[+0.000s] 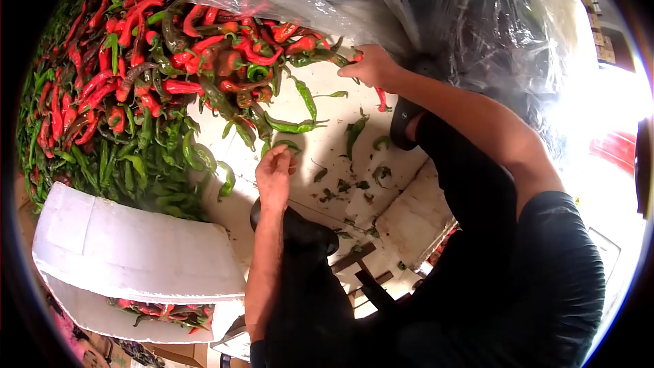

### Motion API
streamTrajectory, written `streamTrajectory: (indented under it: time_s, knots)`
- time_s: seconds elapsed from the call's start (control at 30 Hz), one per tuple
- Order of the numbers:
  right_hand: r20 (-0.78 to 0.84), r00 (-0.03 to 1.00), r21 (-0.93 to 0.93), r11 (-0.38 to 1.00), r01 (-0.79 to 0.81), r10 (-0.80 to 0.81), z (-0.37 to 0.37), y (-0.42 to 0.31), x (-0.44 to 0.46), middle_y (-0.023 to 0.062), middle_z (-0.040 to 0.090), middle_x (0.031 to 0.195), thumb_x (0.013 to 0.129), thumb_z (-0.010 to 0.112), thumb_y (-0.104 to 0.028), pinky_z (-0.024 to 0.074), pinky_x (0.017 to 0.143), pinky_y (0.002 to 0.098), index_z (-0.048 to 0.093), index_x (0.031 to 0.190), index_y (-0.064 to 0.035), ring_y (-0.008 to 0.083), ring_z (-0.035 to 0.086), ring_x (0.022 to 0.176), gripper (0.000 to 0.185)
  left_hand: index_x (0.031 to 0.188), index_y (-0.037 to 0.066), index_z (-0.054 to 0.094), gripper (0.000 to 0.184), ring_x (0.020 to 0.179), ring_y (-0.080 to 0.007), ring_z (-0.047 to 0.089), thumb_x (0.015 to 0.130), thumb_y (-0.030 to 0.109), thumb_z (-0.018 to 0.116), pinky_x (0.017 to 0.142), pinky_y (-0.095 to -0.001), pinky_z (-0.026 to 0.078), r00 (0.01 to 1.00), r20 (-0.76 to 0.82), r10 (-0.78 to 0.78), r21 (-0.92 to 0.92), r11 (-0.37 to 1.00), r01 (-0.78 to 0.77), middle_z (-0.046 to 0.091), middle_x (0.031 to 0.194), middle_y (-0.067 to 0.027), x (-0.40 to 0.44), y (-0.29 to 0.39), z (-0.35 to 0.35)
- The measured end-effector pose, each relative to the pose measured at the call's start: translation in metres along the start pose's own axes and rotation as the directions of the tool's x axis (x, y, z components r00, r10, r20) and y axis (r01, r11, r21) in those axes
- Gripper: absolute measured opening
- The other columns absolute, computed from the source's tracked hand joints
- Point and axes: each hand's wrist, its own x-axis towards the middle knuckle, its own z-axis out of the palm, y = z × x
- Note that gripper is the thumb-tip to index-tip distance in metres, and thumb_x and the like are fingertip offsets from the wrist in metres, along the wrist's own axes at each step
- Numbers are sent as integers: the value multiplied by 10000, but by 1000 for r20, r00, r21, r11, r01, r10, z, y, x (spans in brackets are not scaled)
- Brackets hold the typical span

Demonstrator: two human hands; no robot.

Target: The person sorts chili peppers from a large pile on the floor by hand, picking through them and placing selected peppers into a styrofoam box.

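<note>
A large heap of red and green peppers (102, 88) fills the upper left of the view. At the heap's right edge, my right hand (371, 67) has its fingers closed on a red pepper (357, 56). Below the heap's right part, my left hand (276, 172) has its fingers curled together beside a green pepper (287, 144); what is between them, if anything, is hidden. Loose green peppers (304, 95) lie on the pale surface (327, 143) between my hands. Another red pepper (382, 99) lies just below my right hand.
Clear plastic sheeting (436, 7) is bunched along the top and right. A white foam box (143, 249) at the lower left has more peppers (167, 311) beneath its edge. Leaf scraps (344, 185) and a pale block (415, 215) are near my dark-clad legs.
</note>
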Motion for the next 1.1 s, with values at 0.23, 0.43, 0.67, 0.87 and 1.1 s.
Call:
streamTrajectory:
  time_s: [0.23,0.43,0.67,0.87,1.1]
  knots:
    - [38,995,-79,993,93,-91,-59,-31,-118,54,613,787,799,817,-243,479,621,304,653,1127,45,135,564,681,466,1218,-10,628,284,902,-183,675,1002,173,613,758,-300,548,999,51,-1,12,1000,1,685,1053,-103,-10,-14,10]
    - [-182,960,-335,931,143,-212,-138,-8,-258,91,614,813,812,768,-183,487,713,340,662,1134,-16,171,572,766,378,1219,13,634,272,874,-171,667,983,149,628,754,-298,550,998,57,-7,-36,999,10,679,1036,-91,-9,-28,10]
    - [194,914,-738,667,-104,357,-231,84,-434,130,673,777,814,727,-99,522,695,398,696,933,-57,283,662,728,130,1263,-22,538,343,879,-153,622,947,76,630,750,-285,516,951,-262,163,-108,974,-197,637,1038,-66,8,-6,4]
    - [-40,989,-569,810,-140,143,-178,2,-292,88,624,704,881,653,-106,506,646,366,701,1063,-52,157,630,695,196,1411,-66,399,618,1156,-238,508,878,72,681,983,-352,439,815,-457,357,50,925,-377,497,1320,-169,47,20,-9]
    - [246,895,-471,761,446,-372,20,-74,-10,305,630,1179,903,529,-94,501,915,452,424,1461,-20,397,644,1066,573,1526,-53,165,897,1299,-283,463,847,12,747,1046,-352,443,864,-318,391,20,914,-406,408,1448,-213,57,74,-23]
